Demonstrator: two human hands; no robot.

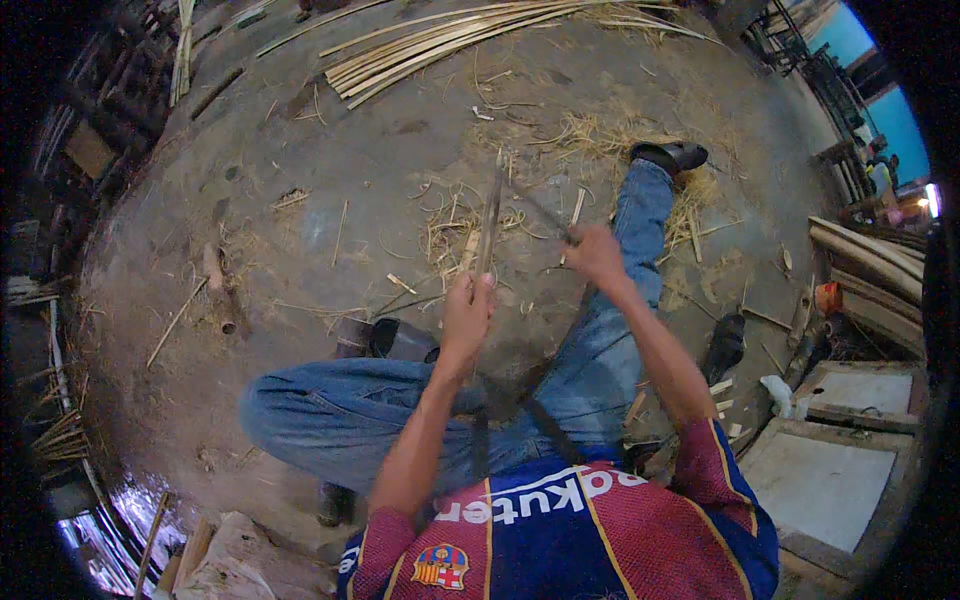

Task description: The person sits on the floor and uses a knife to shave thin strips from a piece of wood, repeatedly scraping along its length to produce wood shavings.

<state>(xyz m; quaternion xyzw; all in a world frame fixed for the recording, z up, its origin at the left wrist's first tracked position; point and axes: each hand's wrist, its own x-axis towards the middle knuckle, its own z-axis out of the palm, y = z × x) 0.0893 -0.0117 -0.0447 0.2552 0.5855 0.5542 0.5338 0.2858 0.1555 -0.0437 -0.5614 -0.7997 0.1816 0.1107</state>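
My left hand (467, 310) grips a thin bamboo strip (490, 215) that stands up and away from me over the dirt floor. My right hand (594, 252) is closed on the handle of a knife (545, 213) whose dark blade reaches left toward the strip's upper part. Whether the blade touches the strip is blurred. I am sitting with both legs in blue jeans; the right leg (625, 300) stretches forward to a black shoe (672, 155), the left knee (300, 405) is bent to the left. Shavings (455, 235) lie under the strip.
A bundle of long split bamboo strips (450, 45) lies at the far side. A short bamboo stub (218, 290) rests on the ground at left. Boards and flat slabs (830, 470) sit at right, stacked planks (870, 260) beyond. Other people (885, 180) stand far right.
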